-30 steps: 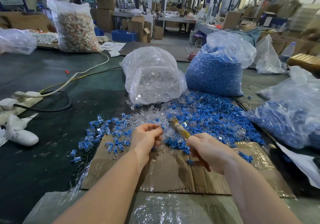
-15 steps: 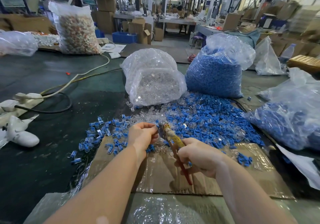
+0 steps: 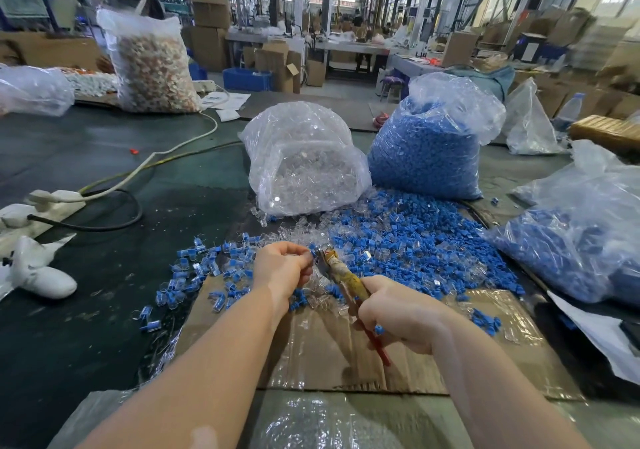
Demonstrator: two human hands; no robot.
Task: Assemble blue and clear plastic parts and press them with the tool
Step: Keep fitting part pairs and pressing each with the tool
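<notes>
Blue plastic is showing at your left fingertips, where your left hand is pinching 1 small part and offering it up to the nose of the pliers. You are gripping the pliers in your right hand, fingers curled round the taped yellow handle, with the red handle poking out below your palm. How the jaws stand is too small to tell, and whether a clear piece is already seated on the part is also unclear.

You are, by my reading, at the pressing step: the part is touching or just beside the tool's nose, right between your 2 grips. The next move is calling for a steady left pinch, so the part is sitting square in the jaws, then a firm squeeze from your right hand. Keep your left fingertips clear of the nose as you are closing it.

Loose stock of blue and clear pieces is lying just beyond your hands, spilling from 2 bags, clear and blue. Pieces that look already joined are lying left of your left hand. Cardboard is lying under both wrists.
</notes>
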